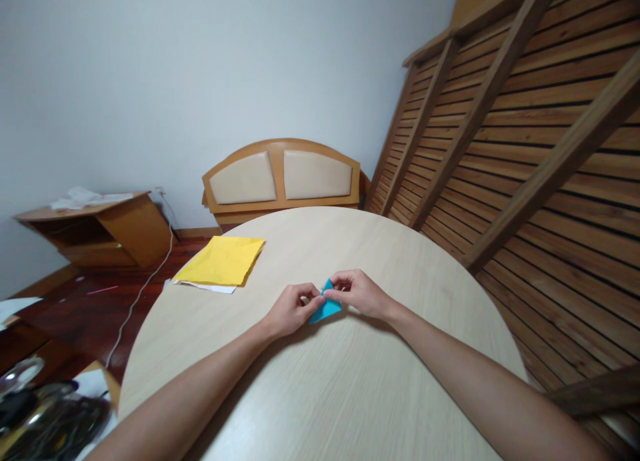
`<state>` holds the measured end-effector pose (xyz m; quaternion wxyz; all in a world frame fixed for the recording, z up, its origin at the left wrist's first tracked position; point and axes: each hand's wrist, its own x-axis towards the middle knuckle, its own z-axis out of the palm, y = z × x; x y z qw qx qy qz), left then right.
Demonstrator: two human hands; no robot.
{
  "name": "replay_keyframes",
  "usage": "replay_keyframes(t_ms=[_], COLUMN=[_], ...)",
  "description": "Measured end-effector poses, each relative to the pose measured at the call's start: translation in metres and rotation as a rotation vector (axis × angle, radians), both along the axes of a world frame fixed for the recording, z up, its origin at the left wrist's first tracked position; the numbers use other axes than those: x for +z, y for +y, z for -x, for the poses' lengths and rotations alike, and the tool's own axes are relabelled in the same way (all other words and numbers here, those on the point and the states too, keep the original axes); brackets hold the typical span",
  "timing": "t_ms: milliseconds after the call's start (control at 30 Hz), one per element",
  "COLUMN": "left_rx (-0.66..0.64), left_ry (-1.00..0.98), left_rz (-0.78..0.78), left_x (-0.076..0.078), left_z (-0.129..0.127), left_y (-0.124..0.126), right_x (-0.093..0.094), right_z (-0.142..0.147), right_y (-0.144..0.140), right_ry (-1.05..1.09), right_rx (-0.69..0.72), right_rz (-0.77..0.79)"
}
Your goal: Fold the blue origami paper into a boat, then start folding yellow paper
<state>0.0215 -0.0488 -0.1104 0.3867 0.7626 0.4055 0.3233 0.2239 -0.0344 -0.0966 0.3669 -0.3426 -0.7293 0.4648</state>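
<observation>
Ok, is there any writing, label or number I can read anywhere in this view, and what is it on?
None. The blue paper pinched by the left hand and right hand is plain, and so is the yellow paper. The papers on the low cabinet are too blurred to read.

This is a room in a home: beyond the fingers (320, 300) a padded wooden headboard (281, 176) leans on the plain wall, a low wooden cabinet (95, 231) stands far to their left, and slatted bed frames (525, 134) lean to their right.
</observation>
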Motion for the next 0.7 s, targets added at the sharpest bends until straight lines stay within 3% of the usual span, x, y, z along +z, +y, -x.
replay_keyframes(t_ms=[367, 700], left_rx=[-0.114, -0.156], left_ry=[-0.028, -0.037], left_rz=[0.072, 0.115], left_x=[0.0077, 0.0061], left_z=[0.0007, -0.0004], left_y=[-0.0037, -0.0058], right_x=[0.0006, 0.0040], right_z=[0.0026, 0.0008], right_y=[0.0009, 0.0023], right_ry=[0.007, 0.085], right_rx=[-0.022, -0.096], right_rz=[-0.065, 0.019])
